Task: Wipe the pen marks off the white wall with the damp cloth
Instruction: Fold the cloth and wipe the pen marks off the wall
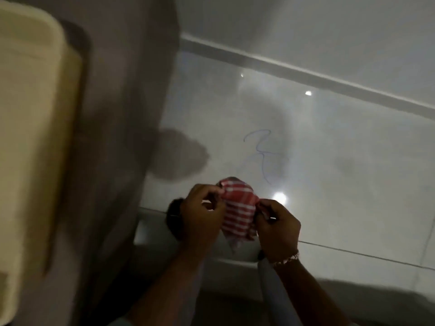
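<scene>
Two hands hold a red-and-white checked cloth between them, bunched up, w/ its lower end hanging loose below the fingers. Left hand pinches the cloth's upper left edge w/ thumb and fingertips; right hand grips the right edge, fingers curled in tight. Right wrist wears a bracelet. Cloth sits in front of the glossy white wall, low centre of view; can't tell if it touches the surface. Blue pen marks, a loopy scribble, sit just above and slightly right of the cloth, apart from it. Light spots glare off the wall near the right hand and further up. Thin tile joints run diagonally across the wall, approx. one above the marks and one below the hands. Cream-coloured rounded object, blurred, fills the left edge; can't tell what it is.
</scene>
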